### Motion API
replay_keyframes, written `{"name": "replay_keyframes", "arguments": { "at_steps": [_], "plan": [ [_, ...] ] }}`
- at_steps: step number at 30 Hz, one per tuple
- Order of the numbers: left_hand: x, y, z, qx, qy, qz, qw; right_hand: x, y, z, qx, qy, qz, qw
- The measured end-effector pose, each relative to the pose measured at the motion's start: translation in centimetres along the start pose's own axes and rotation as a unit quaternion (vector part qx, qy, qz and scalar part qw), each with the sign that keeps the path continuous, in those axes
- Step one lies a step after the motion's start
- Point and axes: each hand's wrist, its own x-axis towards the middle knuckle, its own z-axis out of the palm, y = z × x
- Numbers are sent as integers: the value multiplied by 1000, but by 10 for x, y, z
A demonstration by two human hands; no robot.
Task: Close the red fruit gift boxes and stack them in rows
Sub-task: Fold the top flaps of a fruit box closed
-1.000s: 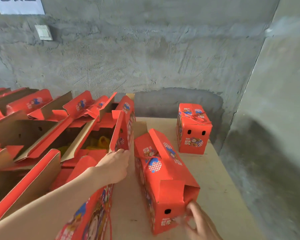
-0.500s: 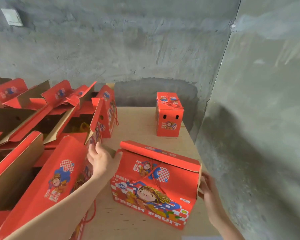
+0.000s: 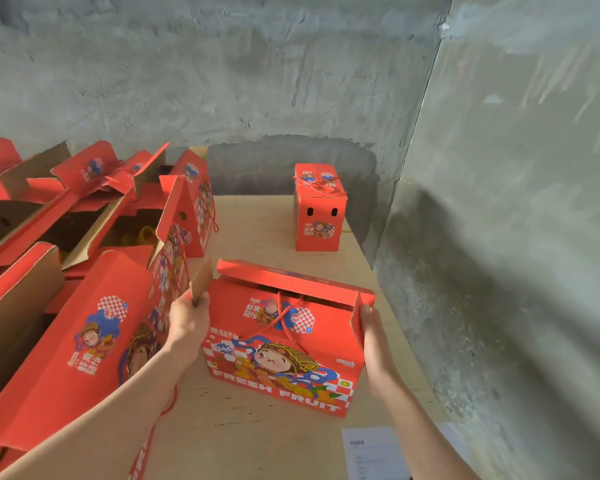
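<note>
- Gripping the left end flap of the red box (image 3: 281, 344) with left hand (image 3: 187, 323)
- Pressing right hand (image 3: 373, 337) flat, fingers straight, against its right end
- Standing on the table (image 3: 257, 441), lid ajar, well apart from closed box (image 3: 319, 216)

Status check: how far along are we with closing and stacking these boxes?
Done: one closed gift box stands at the far end of the table. In hand: the FRESH FRUIT box, lid not shut; the left hand holds its raised end flap, the right hand presses the other end. Left: the open boxes on the left, and any row.
</note>
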Motion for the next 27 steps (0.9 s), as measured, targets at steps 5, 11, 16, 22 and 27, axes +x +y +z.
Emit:
{"name": "replay_keyframes", "arguments": {
  "at_steps": [5,11,16,22,27],
  "plan": [
    [-48,-8,-22,141,40,136,980,-5,0,4,16,-2,5,1000],
    [-99,-24,-58,223,11,197,955,-24,-3,4,-18,-32,13,999],
    [-132,-30,-89,343,-38,154,926,-47,-6,3,-12,-71,56,996],
    [-166,-37,-124,432,-85,195,876,-72,1,4,-5,-69,63,996],
    [-183,-39,-149,487,-137,243,828,-85,2,10,24,-65,70,995]
  ]
}}
